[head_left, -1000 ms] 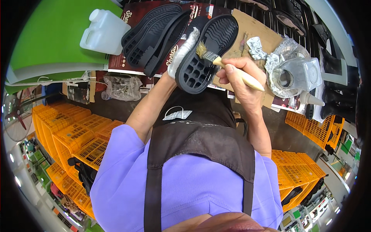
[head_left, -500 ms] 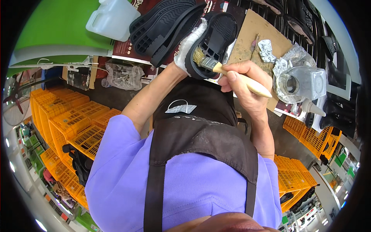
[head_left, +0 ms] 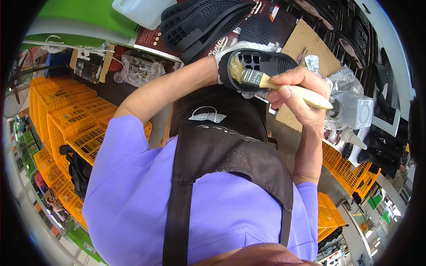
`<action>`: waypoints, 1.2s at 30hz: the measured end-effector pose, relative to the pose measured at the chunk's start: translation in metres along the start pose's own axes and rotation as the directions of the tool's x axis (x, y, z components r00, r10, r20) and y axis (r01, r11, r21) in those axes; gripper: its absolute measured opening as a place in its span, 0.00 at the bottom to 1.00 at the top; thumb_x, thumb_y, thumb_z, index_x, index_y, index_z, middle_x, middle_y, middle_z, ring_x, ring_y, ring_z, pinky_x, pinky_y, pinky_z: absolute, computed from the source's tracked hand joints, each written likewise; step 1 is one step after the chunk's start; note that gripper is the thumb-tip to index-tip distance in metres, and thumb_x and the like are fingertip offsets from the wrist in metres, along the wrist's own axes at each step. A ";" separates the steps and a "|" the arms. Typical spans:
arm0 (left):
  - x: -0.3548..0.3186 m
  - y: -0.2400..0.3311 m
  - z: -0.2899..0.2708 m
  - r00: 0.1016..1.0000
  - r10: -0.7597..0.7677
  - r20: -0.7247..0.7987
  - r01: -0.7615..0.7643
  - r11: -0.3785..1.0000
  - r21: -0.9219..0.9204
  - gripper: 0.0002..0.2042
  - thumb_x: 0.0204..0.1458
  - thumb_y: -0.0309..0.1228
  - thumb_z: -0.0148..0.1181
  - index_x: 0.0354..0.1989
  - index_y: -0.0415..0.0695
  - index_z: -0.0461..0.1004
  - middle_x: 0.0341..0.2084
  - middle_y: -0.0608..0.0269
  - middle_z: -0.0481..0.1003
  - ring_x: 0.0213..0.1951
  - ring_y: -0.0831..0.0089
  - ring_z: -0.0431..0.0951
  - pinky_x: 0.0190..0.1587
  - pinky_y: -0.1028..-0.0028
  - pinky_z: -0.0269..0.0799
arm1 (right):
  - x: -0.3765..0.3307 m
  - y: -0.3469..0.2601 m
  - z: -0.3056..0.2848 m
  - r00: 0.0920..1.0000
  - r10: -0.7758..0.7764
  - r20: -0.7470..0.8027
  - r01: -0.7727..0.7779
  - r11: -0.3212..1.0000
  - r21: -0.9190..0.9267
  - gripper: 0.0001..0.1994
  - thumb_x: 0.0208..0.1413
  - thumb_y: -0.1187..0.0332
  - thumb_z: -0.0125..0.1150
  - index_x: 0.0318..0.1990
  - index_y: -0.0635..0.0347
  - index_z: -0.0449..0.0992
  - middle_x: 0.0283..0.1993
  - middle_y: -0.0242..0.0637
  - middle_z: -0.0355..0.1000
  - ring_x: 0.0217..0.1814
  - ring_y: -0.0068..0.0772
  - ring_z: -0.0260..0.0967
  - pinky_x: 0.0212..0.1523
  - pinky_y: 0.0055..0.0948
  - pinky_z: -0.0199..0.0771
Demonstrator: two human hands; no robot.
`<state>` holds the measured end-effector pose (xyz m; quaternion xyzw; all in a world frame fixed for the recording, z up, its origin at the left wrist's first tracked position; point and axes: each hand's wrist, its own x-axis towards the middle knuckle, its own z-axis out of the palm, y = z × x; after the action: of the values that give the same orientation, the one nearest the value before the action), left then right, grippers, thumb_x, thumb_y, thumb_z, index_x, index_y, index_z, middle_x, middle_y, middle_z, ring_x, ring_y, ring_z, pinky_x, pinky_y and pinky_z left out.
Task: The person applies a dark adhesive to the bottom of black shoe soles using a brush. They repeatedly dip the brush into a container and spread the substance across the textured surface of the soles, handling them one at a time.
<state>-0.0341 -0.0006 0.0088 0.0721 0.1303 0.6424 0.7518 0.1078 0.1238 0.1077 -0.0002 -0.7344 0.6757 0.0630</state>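
My left hand (head_left: 225, 54), in a white glove, is closed round a black shoe sole (head_left: 276, 63) from behind and below. The sole's hollow, gridded side faces up, and its heel end lies toward my left wrist. A paintbrush (head_left: 253, 77) with pale bristles and a light wooden handle is pinched in the bare fingers of my right hand (head_left: 302, 91). Its bristles rest at the heel rim of the sole. Beyond my hands lie more black soles (head_left: 197, 27), stacked partly over one another, and a single sole (head_left: 256, 32) next to them.
On the right, a clear plastic container (head_left: 353, 107) lies tipped by crumpled foil and plastic wrap, next to a stained cardboard sheet (head_left: 296, 48). A white jug (head_left: 144, 12) stands at the far left. Orange crates (head_left: 73, 117) are stacked to my left, others (head_left: 350, 165) to my right.
The sole in my left hand has turned from nearly upright to lying crosswise, its toe now to the right. My right hand has moved slightly right and down with the brush.
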 end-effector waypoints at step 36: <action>-0.015 0.016 0.008 0.999 0.034 -0.012 -0.035 0.998 -0.054 0.36 0.55 0.59 0.31 0.51 0.33 0.63 0.31 0.32 0.71 0.25 0.47 0.76 0.21 0.57 0.76 | -0.014 0.005 -0.064 0.941 -0.313 0.126 0.337 0.876 -0.344 0.12 0.41 0.82 0.61 0.35 0.59 0.78 0.30 0.36 0.69 0.31 0.28 0.66 0.30 0.22 0.64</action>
<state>-0.0493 -0.0122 0.0226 0.0505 0.1155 0.6590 0.7415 0.1272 0.1861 0.1062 0.1342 -0.8371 0.5088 0.1499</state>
